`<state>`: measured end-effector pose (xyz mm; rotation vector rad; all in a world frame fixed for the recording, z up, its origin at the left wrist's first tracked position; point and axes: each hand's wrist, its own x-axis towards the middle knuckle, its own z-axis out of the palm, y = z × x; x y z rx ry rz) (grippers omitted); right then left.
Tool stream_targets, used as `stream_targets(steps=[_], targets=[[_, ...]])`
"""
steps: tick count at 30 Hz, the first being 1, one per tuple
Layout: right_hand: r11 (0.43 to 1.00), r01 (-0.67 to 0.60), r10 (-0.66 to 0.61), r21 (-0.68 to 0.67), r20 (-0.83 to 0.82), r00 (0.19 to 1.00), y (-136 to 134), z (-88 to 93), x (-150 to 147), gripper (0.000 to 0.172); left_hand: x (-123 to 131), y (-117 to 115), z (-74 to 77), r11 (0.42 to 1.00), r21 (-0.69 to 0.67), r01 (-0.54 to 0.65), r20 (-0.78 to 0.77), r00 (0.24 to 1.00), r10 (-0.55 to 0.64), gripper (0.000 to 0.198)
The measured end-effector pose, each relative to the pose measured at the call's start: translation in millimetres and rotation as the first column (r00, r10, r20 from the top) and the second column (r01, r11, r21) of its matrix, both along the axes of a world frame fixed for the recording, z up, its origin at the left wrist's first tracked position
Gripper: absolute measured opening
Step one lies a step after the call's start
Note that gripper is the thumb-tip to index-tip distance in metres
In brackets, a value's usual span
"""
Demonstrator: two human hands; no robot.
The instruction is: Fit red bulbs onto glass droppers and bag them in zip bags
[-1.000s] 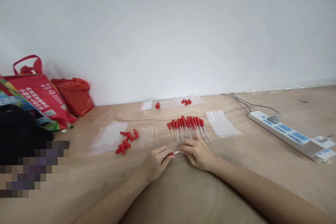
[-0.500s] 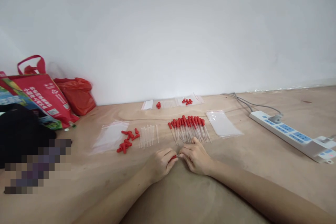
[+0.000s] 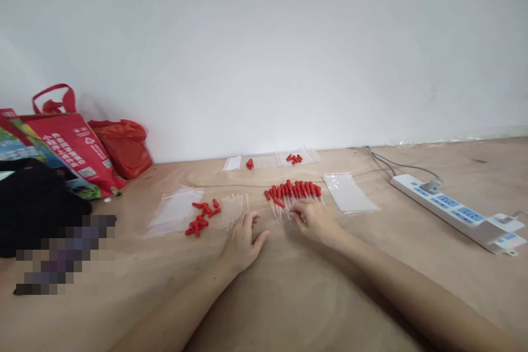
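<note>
My right hand [image 3: 312,221] is closed on a glass dropper by its clear tube, with the dropper's red rubber bulb [image 3: 279,203] pointing to the left. That hand is at the front of a row of red-bulbed droppers [image 3: 297,189], and it covers some of their tips. My left hand [image 3: 246,240] is open, its thumb and fingers apart with nothing between them. Just beyond its fingertips lie several bare glass tubes [image 3: 231,212] side by side. Loose red rubber bulbs [image 3: 199,224] are scattered to the left of the tubes.
Clear zip bags lie on both sides, one bag [image 3: 175,212] left and another bag [image 3: 350,192] right. Against the wall are more tubes [image 3: 266,161] and red bulbs [image 3: 294,158]. A power strip [image 3: 445,206] runs along the right; a red shopping bag [image 3: 74,146] and a black item [image 3: 37,209] are left.
My hands have parted. The left let go of the red bulb, opened and moved left towards the bare tubes. The right carried the dropper forward to the row.
</note>
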<state>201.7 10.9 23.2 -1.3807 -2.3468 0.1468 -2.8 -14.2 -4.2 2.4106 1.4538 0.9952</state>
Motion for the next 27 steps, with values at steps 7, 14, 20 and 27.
stream_targets(steps=[7,14,20,27], targets=[[0.929,0.369,-0.371,-0.038,-0.104,0.923,39,2.1,-23,0.022,1,2,2.9,0.991,-0.104,0.082,-0.101,0.991,-0.092,0.009],[0.911,0.412,-0.413,0.035,0.081,0.907,51,-12.9,-34,0.017,-2,3,1.5,0.991,-0.107,0.084,-0.114,0.989,-0.096,0.008],[0.911,0.406,-0.408,0.075,0.015,0.913,50,-11.3,-31,0.022,0,2,2.0,0.991,-0.097,0.093,-0.113,0.988,-0.103,0.007],[0.973,0.207,-0.206,0.104,-0.015,0.978,32,-7.7,-59,0.02,-13,12,20.7,0.999,0.019,-0.05,-0.229,0.972,0.053,0.016]])
